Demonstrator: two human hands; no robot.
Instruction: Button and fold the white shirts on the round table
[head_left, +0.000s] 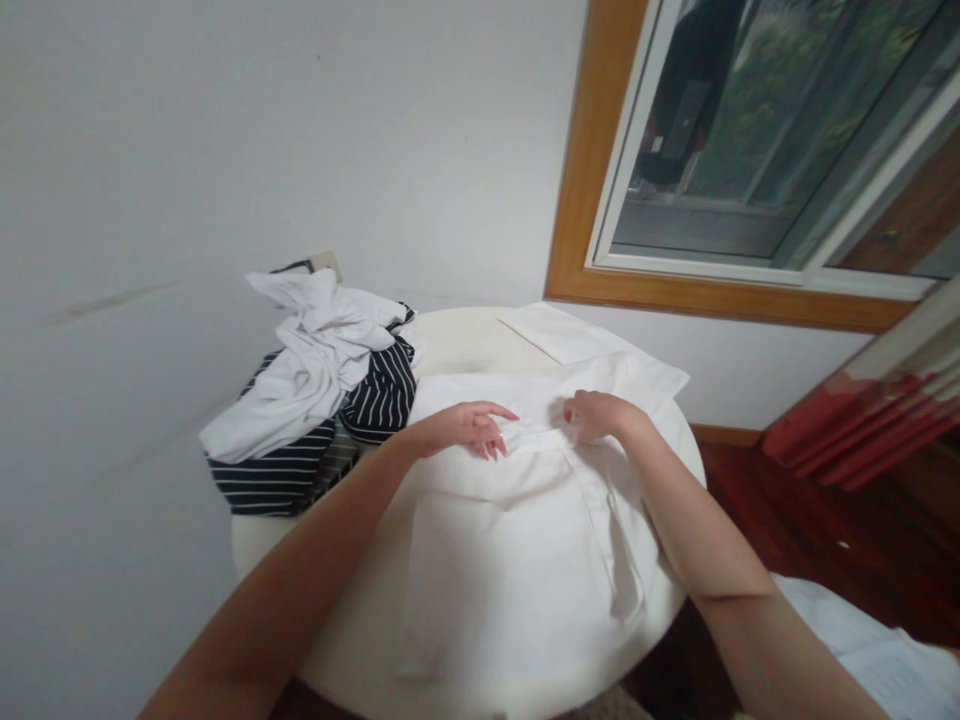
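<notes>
A white cloth garment lies spread over the round table, with folds across its middle and a loose strip-like edge on its right side. Above its upper middle is my left hand, its fingers apart and holding nothing. My right hand rests on the garment's upper right part, fingers curled and pinching the fabric there. A flat white part of cloth reaches out past that hand to the table's back right edge.
A pile of black-and-white striped cloth with a crumpled white cloth on top sits on the table's left side. The cream table stands against a wall. A wood-framed window and a red-and-cream curtain are at the right.
</notes>
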